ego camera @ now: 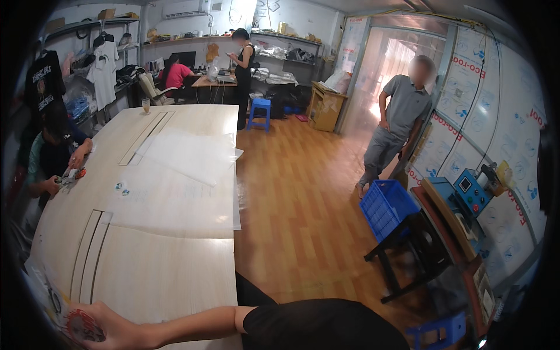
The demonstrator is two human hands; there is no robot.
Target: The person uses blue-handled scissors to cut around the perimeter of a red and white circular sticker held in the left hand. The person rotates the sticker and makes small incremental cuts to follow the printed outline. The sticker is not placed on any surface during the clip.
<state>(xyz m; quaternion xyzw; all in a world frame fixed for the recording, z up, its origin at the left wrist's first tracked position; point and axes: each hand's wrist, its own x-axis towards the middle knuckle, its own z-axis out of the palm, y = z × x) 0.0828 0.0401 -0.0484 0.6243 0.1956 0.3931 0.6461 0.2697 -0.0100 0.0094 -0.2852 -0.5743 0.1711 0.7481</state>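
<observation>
At the lower left, my right hand (116, 326) grips a round printed piece (83, 327) with red and white lettering, over the near end of a pale wood-topped table (175, 267). Its fingers are partly hidden behind that piece. Just beyond it, at the picture's rim, lies clear plastic film (41, 280) beside a dark looped object that is blurred. My left hand is out of view. Farther along the tabletop are large translucent sheets (188, 153), and two small round printed stickers (122, 189) lie near the middle.
Across the table a co-worker's hands (54, 183) hold scissors. A glass (146, 106) stands at the far end. One person (396, 113) leans by the doorway; two others are near the back desk. A blue crate (385, 208), black stool (409, 258) and heat press (472, 192) line the right.
</observation>
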